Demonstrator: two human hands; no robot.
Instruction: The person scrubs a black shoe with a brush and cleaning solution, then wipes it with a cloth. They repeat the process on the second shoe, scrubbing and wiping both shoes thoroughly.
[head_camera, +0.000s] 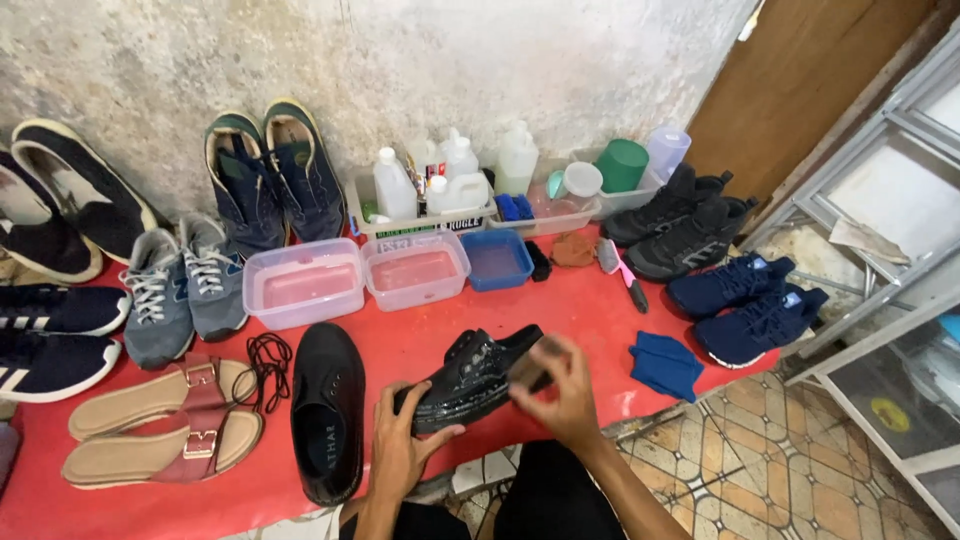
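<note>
Head camera looks down at a wet black lace-up shoe (470, 378) held just above the near edge of a red mat (420, 335) that covers the floor. Left hand (403, 447) has its grip closed around the heel end of that shoe from below, thumb lying along the side. Right hand (560, 392) sits at the toe end with the fingers curled; it is blurred, so what its grip pinches cannot be told, though it touches the shoe's upper.

Just left of the held shoe its black mate (328, 410) lies flat on the mat, opening upward, with loose black laces (266, 368) beside it. Farther left lie a pair of tan sandals with maroon straps (170, 420), and behind them a pair of grey sneakers (183, 285).

Behind the shoe stand two clear plastic tubs (355, 278) holding pinkish water and a smaller blue tub (497, 258). A folded blue cloth (665, 363) lies to the right, near a pair of navy sneakers (748, 305) and a pair of black high-top boots (680, 220). A brush with a pink handle (622, 270) lies between the blue tub and the boots. White plastic bottles (440, 180) stand in trays against the stained wall, beside navy shoes (272, 175) leaning upright.
</note>
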